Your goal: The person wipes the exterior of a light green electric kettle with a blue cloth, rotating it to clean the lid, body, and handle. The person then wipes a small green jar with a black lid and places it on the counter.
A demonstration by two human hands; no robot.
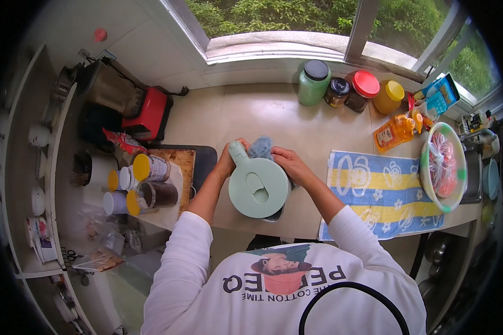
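A mint-green lidded jug [257,201] is in front of me over the counter, seen from above. Its round lid has an oval recess in the middle. My left hand [226,161] is wrapped around the jug's handle at the far left side, with part of the fingers hidden behind it. Against the far side of the jug, my right hand [291,164] pinches a crumpled blue-grey cloth [260,148]. The jug hides the cloth's lower part. Below the lid's near edge, a bit of a grey rim shows; what it belongs to is unclear.
Left are a wooden cutting board [182,161], several lidded jars [151,167] and a red-based blender [146,113]. A striped towel [373,184] and a basin [427,184] holding bagged food lie right. Along the window stand several jars [314,86] and an orange bottle [392,133].
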